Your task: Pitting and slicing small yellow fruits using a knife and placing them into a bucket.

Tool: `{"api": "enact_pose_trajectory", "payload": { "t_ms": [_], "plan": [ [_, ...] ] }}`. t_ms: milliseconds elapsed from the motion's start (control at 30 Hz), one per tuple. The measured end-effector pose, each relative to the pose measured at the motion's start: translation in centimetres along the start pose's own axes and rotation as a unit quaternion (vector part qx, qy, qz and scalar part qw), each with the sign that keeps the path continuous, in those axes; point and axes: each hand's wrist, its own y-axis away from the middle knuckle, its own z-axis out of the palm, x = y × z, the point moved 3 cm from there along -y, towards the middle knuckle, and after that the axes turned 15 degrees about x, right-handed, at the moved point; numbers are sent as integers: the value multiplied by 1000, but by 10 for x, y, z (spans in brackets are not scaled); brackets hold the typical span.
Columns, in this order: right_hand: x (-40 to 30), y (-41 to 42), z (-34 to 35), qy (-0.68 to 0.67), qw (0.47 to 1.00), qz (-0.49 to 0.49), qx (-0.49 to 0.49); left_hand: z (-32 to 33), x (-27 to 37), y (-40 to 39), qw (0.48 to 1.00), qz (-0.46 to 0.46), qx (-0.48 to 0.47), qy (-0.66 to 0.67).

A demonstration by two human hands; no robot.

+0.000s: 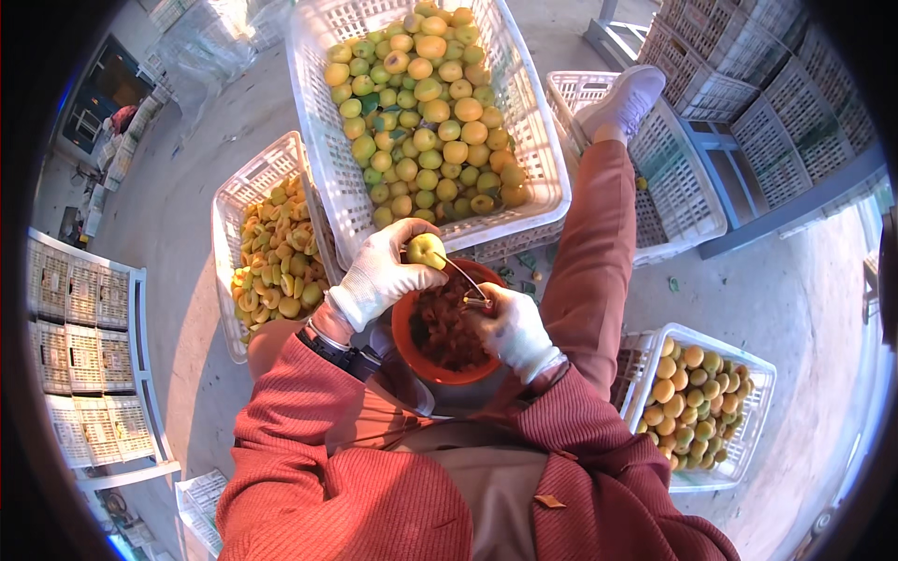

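My left hand [382,272], in a white knit glove, holds a yellow-green apricot [424,250] between thumb and fingers. My right hand [518,335], gloved the same way, grips a small knife [464,275]. Its thin curved blade reaches the apricot's right side; how deep it sits, I cannot tell. Below both hands stands an orange-red basin [400,329] with brown pieces, apparently fruit stones, inside. Just beyond my hands, a large white plastic crate [558,189] holds many whole apricots [428,119], with a few green leaves among them.
Left of it, a white crate [223,280] contains cut apricot halves [280,252]. Another crate [761,421] of whole apricots sits at right. My outstretched leg [593,259] crosses beside a mostly bare crate [691,189]. Stacked crates [708,49] rise upper right; a crate rack [144,343] stands left.
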Motion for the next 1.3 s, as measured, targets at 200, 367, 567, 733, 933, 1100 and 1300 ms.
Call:
{"api": "enact_pose_trajectory", "payload": {
  "t_ms": [200, 367, 567, 733, 933, 1100, 1300],
  "plan": [
    [-7, 4, -2, 7, 1000, 24, -17, -6, -4, 0, 997, 55, 24, -51],
    [-7, 6, 0, 8, 1000, 22, -20, -8, -18, -2, 998, 48, 30, 7],
    [-7, 4, 0, 75, 997, -21, -2, -8, -1, 3, 983, 133, 59, -109],
    [2, 1, 12, 110, 993, -51, 12, -3, 4, 9, 964, 209, 93, -138],
    [9, -2, 34, 99, 995, 2, 8, 16, -23, 17, 957, -122, 40, 261],
    [17, 0, 36, 94, 994, -21, 48, 25, -20, 22, 939, -139, 39, 312],
    [1, 7, 33, -2, 1000, 3, 28, 25, -32, 14, 990, 62, 46, 121]
  ]
}}
